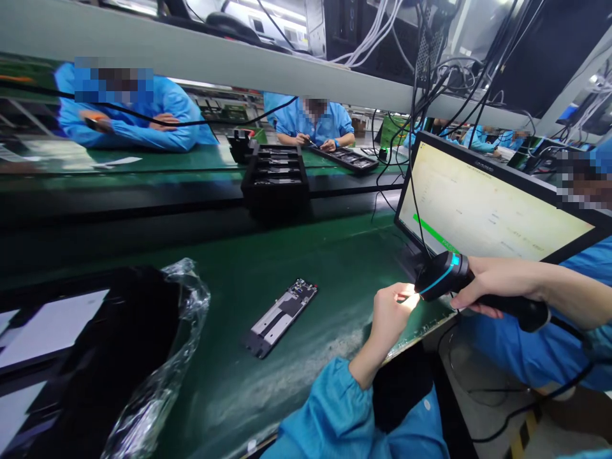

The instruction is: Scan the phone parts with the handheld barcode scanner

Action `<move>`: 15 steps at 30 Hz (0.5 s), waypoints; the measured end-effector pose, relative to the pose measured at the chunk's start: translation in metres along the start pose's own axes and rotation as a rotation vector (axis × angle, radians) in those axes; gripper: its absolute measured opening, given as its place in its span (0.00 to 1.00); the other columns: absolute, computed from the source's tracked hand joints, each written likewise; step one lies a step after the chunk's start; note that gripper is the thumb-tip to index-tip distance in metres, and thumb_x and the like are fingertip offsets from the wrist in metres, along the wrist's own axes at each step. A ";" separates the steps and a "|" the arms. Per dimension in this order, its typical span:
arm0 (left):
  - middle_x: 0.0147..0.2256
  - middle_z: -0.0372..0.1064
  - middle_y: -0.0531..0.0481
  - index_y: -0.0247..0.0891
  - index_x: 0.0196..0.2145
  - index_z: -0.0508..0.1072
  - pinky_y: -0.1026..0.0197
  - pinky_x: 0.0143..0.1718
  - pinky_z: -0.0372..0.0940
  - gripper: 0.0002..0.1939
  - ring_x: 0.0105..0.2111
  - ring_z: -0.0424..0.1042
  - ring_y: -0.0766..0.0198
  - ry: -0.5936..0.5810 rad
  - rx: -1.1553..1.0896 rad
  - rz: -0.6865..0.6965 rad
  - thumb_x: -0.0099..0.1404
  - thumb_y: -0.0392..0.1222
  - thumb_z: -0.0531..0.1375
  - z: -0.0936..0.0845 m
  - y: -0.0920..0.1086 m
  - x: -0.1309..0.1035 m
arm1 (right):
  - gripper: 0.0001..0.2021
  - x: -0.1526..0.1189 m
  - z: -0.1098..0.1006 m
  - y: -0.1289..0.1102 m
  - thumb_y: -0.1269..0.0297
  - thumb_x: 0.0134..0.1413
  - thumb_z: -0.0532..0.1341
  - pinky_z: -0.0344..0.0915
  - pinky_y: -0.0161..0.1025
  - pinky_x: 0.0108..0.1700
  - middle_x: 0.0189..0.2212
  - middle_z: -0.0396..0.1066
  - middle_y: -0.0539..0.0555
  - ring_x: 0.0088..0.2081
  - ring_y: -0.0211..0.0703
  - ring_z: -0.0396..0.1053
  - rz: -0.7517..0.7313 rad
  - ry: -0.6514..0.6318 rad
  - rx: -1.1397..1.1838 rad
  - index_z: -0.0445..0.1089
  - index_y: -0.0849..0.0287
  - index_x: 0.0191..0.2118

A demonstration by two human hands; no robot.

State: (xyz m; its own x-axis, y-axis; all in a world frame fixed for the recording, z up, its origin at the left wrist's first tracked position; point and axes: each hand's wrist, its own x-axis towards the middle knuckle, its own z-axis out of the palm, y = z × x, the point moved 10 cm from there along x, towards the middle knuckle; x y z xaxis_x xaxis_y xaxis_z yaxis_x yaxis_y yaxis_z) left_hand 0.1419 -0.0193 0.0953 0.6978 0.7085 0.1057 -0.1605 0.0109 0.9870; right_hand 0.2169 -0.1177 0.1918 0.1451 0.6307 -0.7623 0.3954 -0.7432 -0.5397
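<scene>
The right hand (pixel 492 280) grasps a scanner (pixel 437 278) over the right edge of the bench (pixel 344 268). The left hand (pixel 389 315) pinches at its front, on what I cannot tell. An opened phone (pixel 282 317) lies farther left.

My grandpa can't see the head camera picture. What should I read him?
A person's right hand holds a black scanner, its light shining on their left hand, near a monitor. A phone-like part with bare circuitry lies on the green table, with people in blue beyond.
</scene>
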 end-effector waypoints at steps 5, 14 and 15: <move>0.28 0.76 0.49 0.36 0.31 0.80 0.63 0.33 0.65 0.07 0.31 0.73 0.61 0.015 -0.019 -0.010 0.55 0.34 0.61 -0.003 -0.004 0.001 | 0.12 0.001 0.000 -0.006 0.62 0.47 0.66 0.60 0.29 0.18 0.15 0.64 0.49 0.16 0.34 0.61 0.000 0.008 -0.006 0.65 0.62 0.22; 0.28 0.76 0.49 0.34 0.32 0.79 0.64 0.34 0.65 0.07 0.30 0.74 0.63 0.030 0.027 -0.025 0.56 0.32 0.61 -0.009 -0.010 0.000 | 0.15 0.011 0.001 -0.009 0.61 0.49 0.65 0.58 0.29 0.18 0.13 0.64 0.49 0.15 0.34 0.61 0.001 0.003 -0.041 0.63 0.62 0.19; 0.28 0.77 0.49 0.34 0.32 0.79 0.64 0.34 0.65 0.07 0.30 0.74 0.63 0.030 0.042 -0.024 0.56 0.32 0.61 -0.010 -0.010 0.000 | 0.15 0.013 0.001 -0.008 0.61 0.49 0.65 0.59 0.29 0.18 0.13 0.64 0.49 0.15 0.34 0.61 -0.001 -0.002 -0.041 0.63 0.62 0.20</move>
State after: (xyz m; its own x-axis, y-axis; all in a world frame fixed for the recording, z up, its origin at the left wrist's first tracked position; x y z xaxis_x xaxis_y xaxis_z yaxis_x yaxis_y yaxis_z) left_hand 0.1371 -0.0123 0.0840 0.6800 0.7290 0.0789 -0.1139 -0.0013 0.9935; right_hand 0.2144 -0.1040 0.1860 0.1430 0.6308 -0.7627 0.4325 -0.7330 -0.5251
